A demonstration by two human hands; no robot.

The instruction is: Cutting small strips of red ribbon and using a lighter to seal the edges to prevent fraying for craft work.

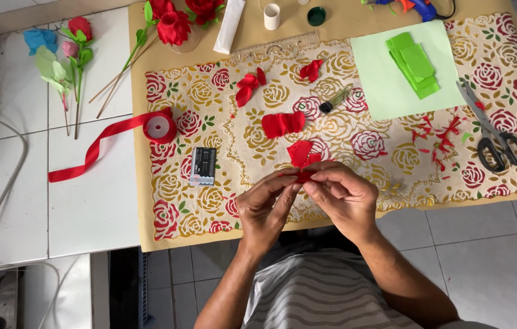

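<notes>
**Folding a red ribbon petal, both hands at work**

Pinching a small red ribbon piece (303, 175) between fingertips of left hand (266, 208) and right hand (342, 196), both closed on it, just above the near edge of the rose-patterned mat (222, 213).

Judging progress, left to right: finished ribbon flowers on stems (63, 61) lying far left on the white surface; red ribbon spool (160, 127) partly unrolled, tail trailing off to the left; red ribbon roses (174, 24) done at top. Further along the mat, folded red petals (249, 86), another small one (312, 69), a larger folded red piece (283, 123), and one more red piece (300, 152) just above the fingers. Several petals prepared, apparently not yet joined; the current flower seemingly at an early stage.

Around the work: black box (203, 165) left of the hands, lighter (334, 100) near centre, white tube (271, 16) and green lid (316, 15) at top, light green paper sheet (392, 79) carrying cut green strips (414, 64), glue gun (417, 7) top right, red ribbon scraps (438, 137), scissors (493, 137) far right. Nothing blocking the hands; loose pieces well apart from them, except that nearest red piece.
</notes>
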